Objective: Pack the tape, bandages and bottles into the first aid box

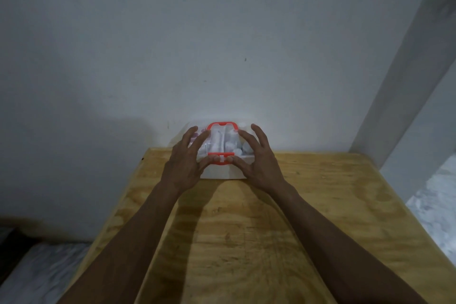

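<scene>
A white first aid box [223, 173] is seen at the far edge of a plywood table [246, 229], set close against a pale wall [222, 44]. Its clear lid [222, 142] is crossed by an orange handle [222, 124], and an orange latch [221, 157] is set at the middle of the near edge. Through the lid, pale rounded shapes are made out, but they are too blurred to be told apart as tape, bandages or bottles. No brand, label or writing can be read anywhere on the box. The left hand [183, 168] is placed at the left side of the box and the right hand [261, 168] at the right side, fingers spread wide over the lid. Both thumbs are brought in to the latch, nearly meeting there. Whether the latch is actually pressed cannot be told.
</scene>
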